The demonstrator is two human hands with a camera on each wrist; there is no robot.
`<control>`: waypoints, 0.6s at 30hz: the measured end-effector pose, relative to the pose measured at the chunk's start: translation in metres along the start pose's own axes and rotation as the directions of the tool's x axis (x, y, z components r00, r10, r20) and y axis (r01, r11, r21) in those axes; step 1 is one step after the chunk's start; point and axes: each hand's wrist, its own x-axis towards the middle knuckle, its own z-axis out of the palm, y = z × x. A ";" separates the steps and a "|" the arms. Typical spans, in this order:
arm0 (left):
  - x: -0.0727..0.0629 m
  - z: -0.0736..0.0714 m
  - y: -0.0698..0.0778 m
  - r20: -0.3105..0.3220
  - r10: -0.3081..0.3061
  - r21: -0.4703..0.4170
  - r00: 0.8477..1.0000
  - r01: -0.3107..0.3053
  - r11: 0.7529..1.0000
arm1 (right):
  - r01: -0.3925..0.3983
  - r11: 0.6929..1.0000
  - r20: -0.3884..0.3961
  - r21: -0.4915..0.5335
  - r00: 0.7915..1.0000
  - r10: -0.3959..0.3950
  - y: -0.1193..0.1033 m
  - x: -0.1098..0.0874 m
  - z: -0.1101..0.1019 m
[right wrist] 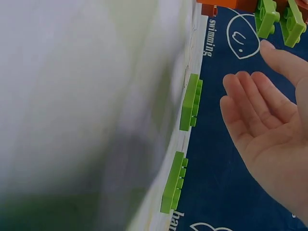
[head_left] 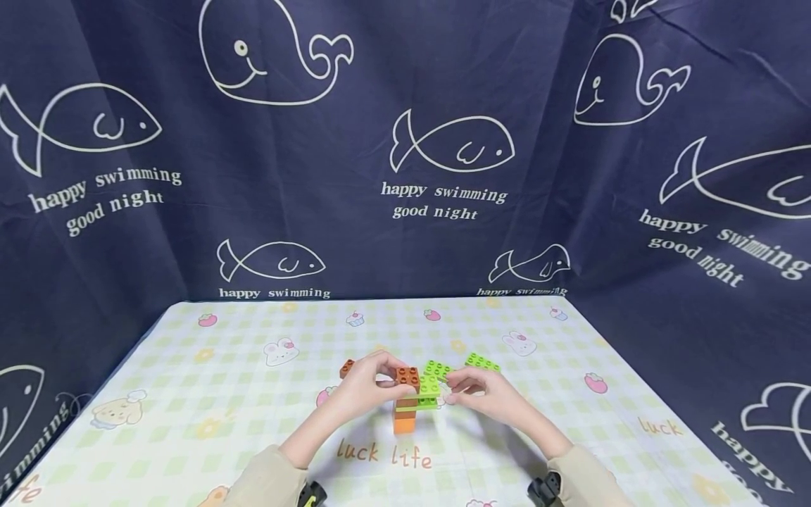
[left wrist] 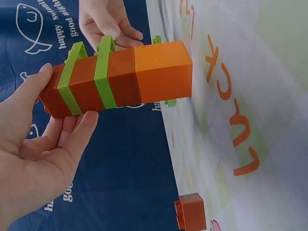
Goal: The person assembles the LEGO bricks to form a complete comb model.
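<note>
A tower of toy building bricks (left wrist: 89, 79) stands on the table, an orange brick (head_left: 404, 424) at its bottom and brown bricks above. Two thin bright green bricks are stacked between the brown ones; the upper green brick (head_left: 429, 384) and the lower one stick out to the right. My left hand (head_left: 366, 384) holds the topmost brown brick (head_left: 407, 377) between thumb and fingers. My right hand (right wrist: 269, 106) is just right of the green ends, fingers loosely bent, palm bare, thumb tip close to the green bricks.
Behind the tower lie two loose green bricks, one (right wrist: 191, 102) nearer the tower and another (right wrist: 174, 183) farther right. A loose brown brick (left wrist: 191, 211) sits left of the tower, behind my left hand. The patterned tablecloth (head_left: 253, 401) meets a dark blue curtain (head_left: 355, 232) at the back.
</note>
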 end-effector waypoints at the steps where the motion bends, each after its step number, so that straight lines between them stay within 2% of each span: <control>1: 0.000 0.000 0.000 0.001 -0.001 -0.002 1.000 0.001 1.000 | -0.004 1.000 -0.005 -0.010 1.000 0.004 0.000 0.000 0.000; 5: -0.001 -0.001 0.001 0.006 -0.003 -0.008 1.000 0.003 1.000 | -0.017 0.999 -0.027 -0.040 1.000 0.016 0.003 0.002 -0.002; 13: -0.002 -0.001 0.002 0.013 -0.020 -0.024 1.000 0.021 1.000 | 0.024 0.996 -0.064 -0.089 0.998 -0.029 0.005 0.004 -0.005; 18: -0.002 -0.002 0.003 0.017 -0.037 -0.029 0.999 0.037 0.999 | 0.021 0.990 -0.086 -0.140 0.996 -0.033 0.006 0.007 -0.004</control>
